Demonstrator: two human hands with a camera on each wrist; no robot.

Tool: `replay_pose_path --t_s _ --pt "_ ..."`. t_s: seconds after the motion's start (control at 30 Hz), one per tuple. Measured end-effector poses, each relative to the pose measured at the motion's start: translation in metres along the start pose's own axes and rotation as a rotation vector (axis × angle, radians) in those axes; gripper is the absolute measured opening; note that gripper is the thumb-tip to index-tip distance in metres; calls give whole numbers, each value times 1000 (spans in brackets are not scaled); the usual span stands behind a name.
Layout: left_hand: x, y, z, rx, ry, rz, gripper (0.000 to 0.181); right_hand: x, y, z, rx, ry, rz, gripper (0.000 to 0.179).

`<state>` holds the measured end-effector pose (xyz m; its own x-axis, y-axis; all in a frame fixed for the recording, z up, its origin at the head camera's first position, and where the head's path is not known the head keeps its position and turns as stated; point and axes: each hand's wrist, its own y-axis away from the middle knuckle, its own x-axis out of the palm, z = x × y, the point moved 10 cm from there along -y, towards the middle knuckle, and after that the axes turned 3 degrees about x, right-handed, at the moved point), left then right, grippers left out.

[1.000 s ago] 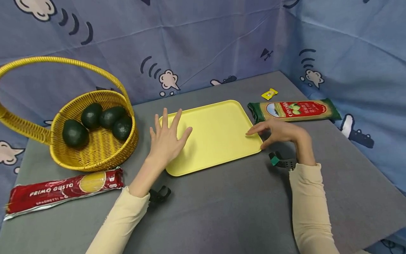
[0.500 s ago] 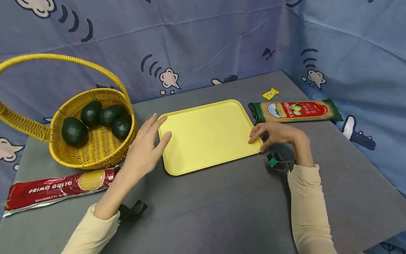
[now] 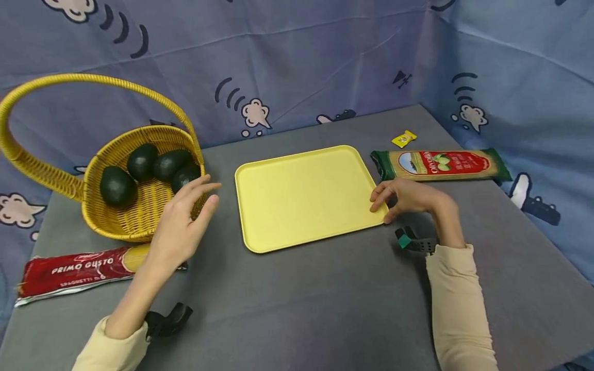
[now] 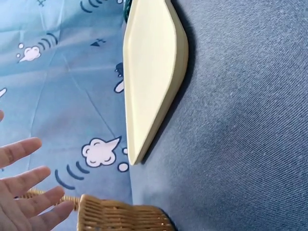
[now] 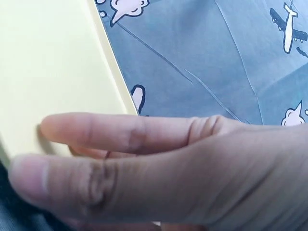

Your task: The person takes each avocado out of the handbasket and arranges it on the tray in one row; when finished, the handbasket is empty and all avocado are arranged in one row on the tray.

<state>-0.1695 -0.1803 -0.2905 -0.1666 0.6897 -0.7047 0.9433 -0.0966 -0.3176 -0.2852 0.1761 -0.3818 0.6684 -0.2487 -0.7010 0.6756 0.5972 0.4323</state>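
My left hand (image 3: pixel 176 226) hovers beside the near right rim of a yellow wicker basket (image 3: pixel 144 224), fingers spread and holding nothing. Inside the basket lie several dark green avocados (image 3: pixel 118 186), the rightmost partly hidden by the fingertips. In the left wrist view, the fingers (image 4: pixel 29 178) are extended above the woven basket wall (image 4: pixel 120 216). My right hand (image 3: pixel 413 198) grips the near right corner of a yellow tray (image 3: pixel 306 196), fingers bent over the rim and thumb at the outer edge. The right wrist view has the thumb (image 5: pixel 62 180) right at the tray's edge.
A red spaghetti packet (image 3: pixel 83 270) lies in front of the basket, partly behind the left forearm. Right of the tray sit a green and red pasta packet (image 3: pixel 445 164) and a small yellow wrapped candy (image 3: pixel 404 138). Patterned cloth (image 3: pixel 297 67) hangs behind the grey table (image 3: pixel 297 304).
My left hand has moved left from above the tray to the basket's rim. The right hand's fingers have closed in on the tray's corner. The view has shifted slightly.
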Motion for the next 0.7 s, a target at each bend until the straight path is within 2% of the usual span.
replay_pose_path --t_s 0.1,0.23,0.3,0.37,0.43,0.53,0.7 --pt "-10 -1 4 -3 18 -44 40 0 -4 6 -36 -2 -11 28" --pt "-31 -3 12 -22 42 -119 35 0 -11 13 -51 -9 -26 29" --pt "-43 -4 20 -52 50 -143 34 0 -14 15 -40 3 -34 30" --pt "-54 -5 31 -106 74 -140 35 0 -16 16 -36 13 -45 31" --pt "-61 -7 44 -163 93 -116 37 -1 -17 17 -41 30 -62 32" --pt "-65 -12 66 -259 94 -39 41 0 -19 20 -65 38 -84 31" --pt "-53 -21 98 -372 97 128 49 3 -20 22 -97 44 -106 31"
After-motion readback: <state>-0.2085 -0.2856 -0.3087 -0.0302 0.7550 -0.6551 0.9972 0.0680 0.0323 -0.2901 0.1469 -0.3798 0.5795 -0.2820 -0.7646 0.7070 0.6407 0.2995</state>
